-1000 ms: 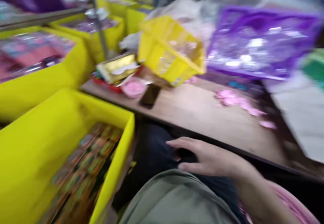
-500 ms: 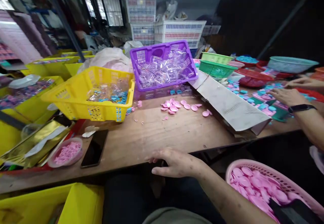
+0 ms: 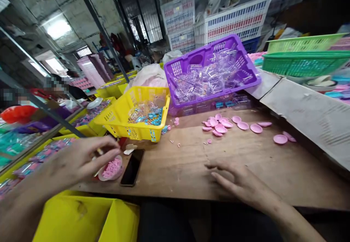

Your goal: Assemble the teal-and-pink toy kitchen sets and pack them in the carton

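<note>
My left hand (image 3: 90, 158) hovers at the left, its thumb and fingers apart with nothing seen between them. Just beyond its fingertips is a small bowl of tiny pink pieces (image 3: 112, 169), partly covered by the hand. A dark phone (image 3: 133, 167) lies right of that bowl. My right hand (image 3: 237, 180) is low over the near part of the wooden table (image 3: 175, 169), fingers loosely bent and apart, holding nothing visible. Beyond it lie several pink oval pieces (image 3: 220, 128), some clustered and some scattered. A few tiny pink bits (image 3: 209, 141) lie nearer.
A yellow basket (image 3: 136, 131) holds clear packs and blue pieces. Beside it a purple basket (image 3: 175, 105) of clear plastic packs leans tilted. A grey-white board (image 3: 308, 107) borders the right side, with green baskets (image 3: 303, 65) behind. A yellow bin (image 3: 79, 216) stands below the table edge.
The view has swung left and closer to the table. My left hand has come into view at the left. My right hand has moved forward over the table; the co-worker's hands have left view.
</note>
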A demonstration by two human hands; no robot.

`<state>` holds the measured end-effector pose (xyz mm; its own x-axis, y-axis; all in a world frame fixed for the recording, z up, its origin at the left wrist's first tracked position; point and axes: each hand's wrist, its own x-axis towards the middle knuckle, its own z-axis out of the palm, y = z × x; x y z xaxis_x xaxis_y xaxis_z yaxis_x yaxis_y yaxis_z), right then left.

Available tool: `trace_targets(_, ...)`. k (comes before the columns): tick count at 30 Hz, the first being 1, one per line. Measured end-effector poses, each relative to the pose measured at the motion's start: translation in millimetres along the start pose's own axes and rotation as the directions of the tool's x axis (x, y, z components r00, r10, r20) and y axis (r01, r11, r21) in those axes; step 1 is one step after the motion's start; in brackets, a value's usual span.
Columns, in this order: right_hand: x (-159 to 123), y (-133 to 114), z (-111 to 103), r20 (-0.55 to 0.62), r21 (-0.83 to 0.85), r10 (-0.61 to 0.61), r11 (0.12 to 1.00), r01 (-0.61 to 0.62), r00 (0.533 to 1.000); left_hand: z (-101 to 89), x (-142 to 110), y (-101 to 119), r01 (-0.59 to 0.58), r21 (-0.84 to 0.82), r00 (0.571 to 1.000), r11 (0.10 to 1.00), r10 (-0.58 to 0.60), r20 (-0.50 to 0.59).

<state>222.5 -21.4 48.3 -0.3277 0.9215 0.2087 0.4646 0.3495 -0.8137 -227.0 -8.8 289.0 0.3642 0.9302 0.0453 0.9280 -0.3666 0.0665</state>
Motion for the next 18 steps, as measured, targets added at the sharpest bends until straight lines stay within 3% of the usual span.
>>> trace_targets(3, 17, 21, -24, -0.195, -0.05, 0.03, 0.998, -0.04, 0.98, 0.9, 68, 20, -0.05, -0.022, 0.998, 0.999, 0.051, 0.023)
trace_targets(6, 32, 34, -37, -0.363, -0.065, 0.088, 0.991, -0.12, 0.928, 10.0, 133, 31, -0.078, -0.005, 0.996, 0.997, 0.078, 0.044)
trace_targets(8, 37, 41, -37, -0.416, -0.052, 0.116, 0.987, -0.151, 0.902, 15.3, 169, 30, -0.068, 0.024, 0.992, 0.997, 0.065, 0.106)
trace_targets(10, 36, 51, -34, -0.424, -0.065, 0.111, 0.986, -0.153, 0.899, 14.5, 190, 20, -0.001, 0.083, 0.991, 0.997, -0.01, 0.132)
trace_targets(13, 30, 74, -32, -0.396, -0.168, 0.056, 0.977, -0.132, 0.916, 3.4, 176, -4, 0.14, 0.155, 0.989, 0.978, -0.147, 0.035)
trace_targets(16, 28, 96, -34, -0.348, -0.216, 0.074, 0.964, -0.157, 0.934, 2.3, 115, -14, 0.243, 0.129, 0.97, 0.961, -0.243, -0.015)
trace_targets(18, 25, 93, -34, -0.355, -0.186, 0.099, 0.967, -0.174, 0.93, 18.0, 65, -14, 0.329, 0.117, 0.94, 0.937, -0.337, 0.054)
